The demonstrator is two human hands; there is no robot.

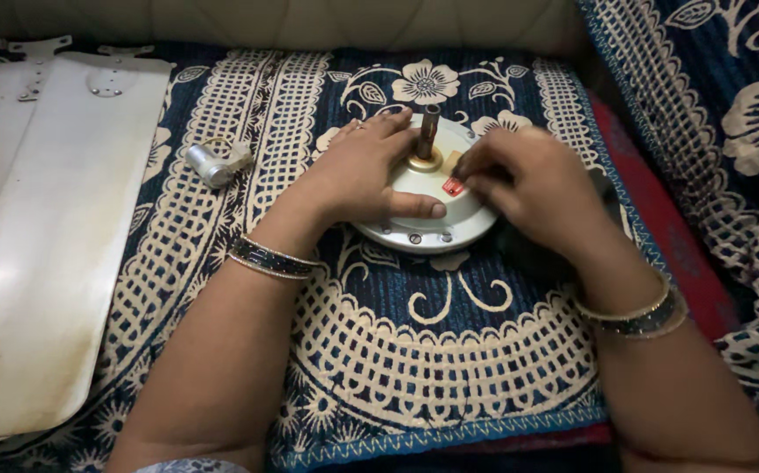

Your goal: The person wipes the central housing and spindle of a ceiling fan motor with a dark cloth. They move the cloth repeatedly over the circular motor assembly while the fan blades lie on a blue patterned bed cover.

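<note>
Under our two hands lies a round white fan motor housing [428, 223], flat on a blue and cream patterned cloth [379, 350], with a short metal shaft [429, 130] standing upright from a brass collar at its centre. Our left hand [362, 171] rests spread and flat on the left half of the housing, the thumb stretched along the near rim and the fingers reaching toward the shaft; it presses down and grips nothing. Our right hand [528, 180] is curled over the right half, its fingertips bunched just beside a small red piece [452, 187] on the top face. Whether those fingers pinch the red piece or only touch it, we cannot tell, since the knuckles hide the tips.

Off to the left of our left hand, apart from it, a small silver cylindrical part [213, 163] with short wires lies loose on the cloth. Farther left, two long white fan blades [47, 236] lie flat, detached from the motor.

As we judge it, the blades are off and the cylindrical part is out, so the stripping-down looks well along. The housing itself seems shut: screws show along its near rim [414, 237], and the work at the red piece looks unfinished.
</note>
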